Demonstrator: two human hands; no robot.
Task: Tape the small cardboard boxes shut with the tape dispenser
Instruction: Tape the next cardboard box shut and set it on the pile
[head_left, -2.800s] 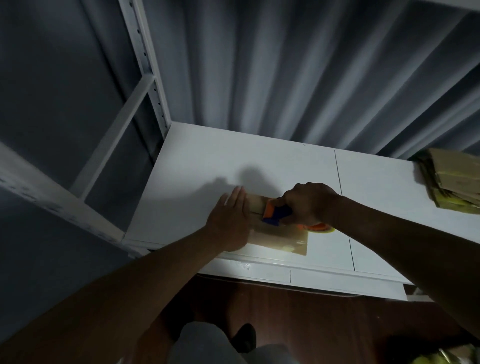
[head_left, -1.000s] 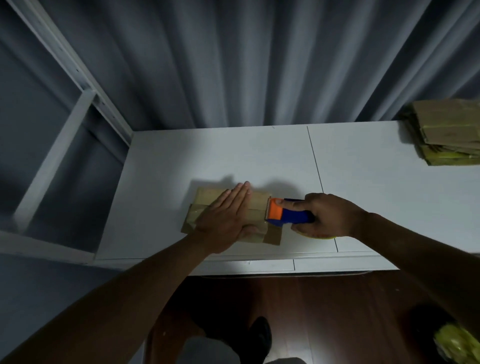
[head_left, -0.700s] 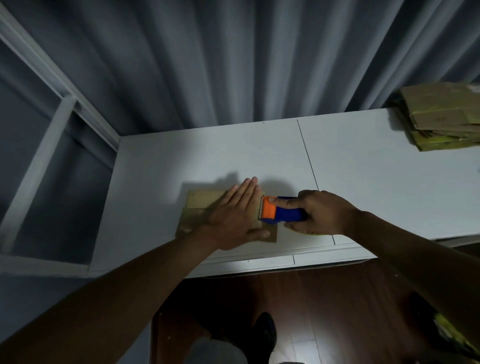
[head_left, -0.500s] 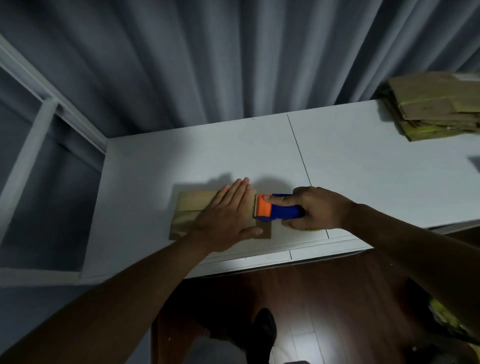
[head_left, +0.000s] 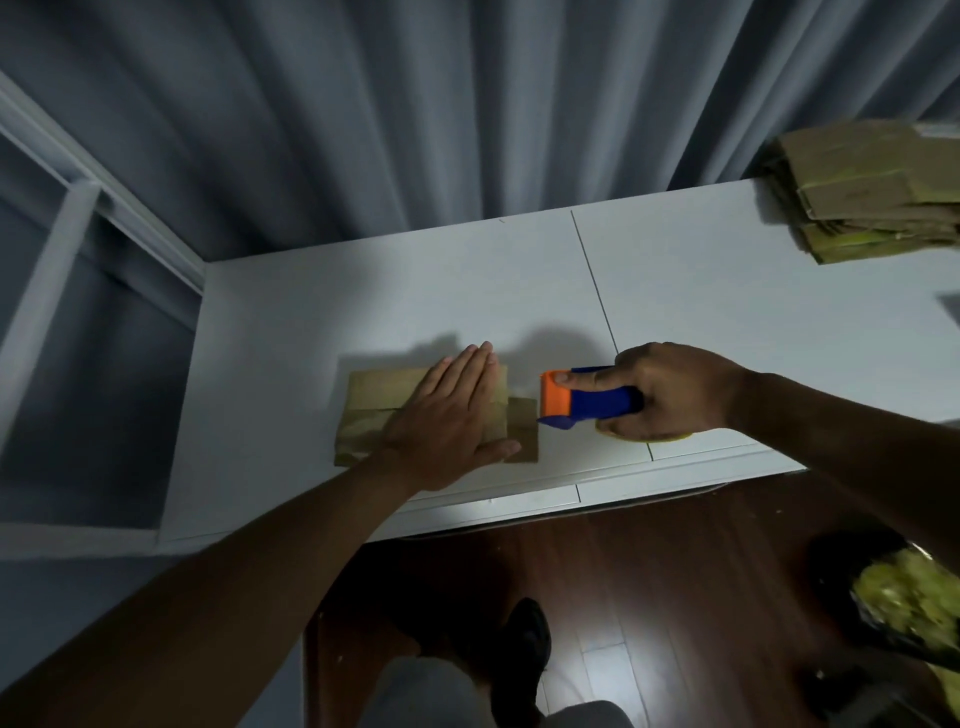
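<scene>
A small brown cardboard box (head_left: 375, 410) lies flat near the front edge of the white table (head_left: 701, 312). My left hand (head_left: 451, 415) presses down on its right half with straight fingers. A flap or strip of brown tape (head_left: 522, 428) sticks out past the box's right end. My right hand (head_left: 670, 392) grips the blue and orange tape dispenser (head_left: 584, 399) just right of the box, index finger laid along its top. The dispenser's orange head is a short gap away from the box. A yellow tape roll shows under my right palm.
A stack of flattened cardboard boxes (head_left: 867, 192) sits at the table's far right. Grey curtains hang behind the table. A white metal shelf frame (head_left: 78, 208) stands to the left. Below are dark wood floor and a bag of yellowish material (head_left: 914, 597) at the right.
My right hand has pulled the dispenser to the right, off the box's end, opening a small gap. My left hand stays pressed on the box. The camera view has shifted.
</scene>
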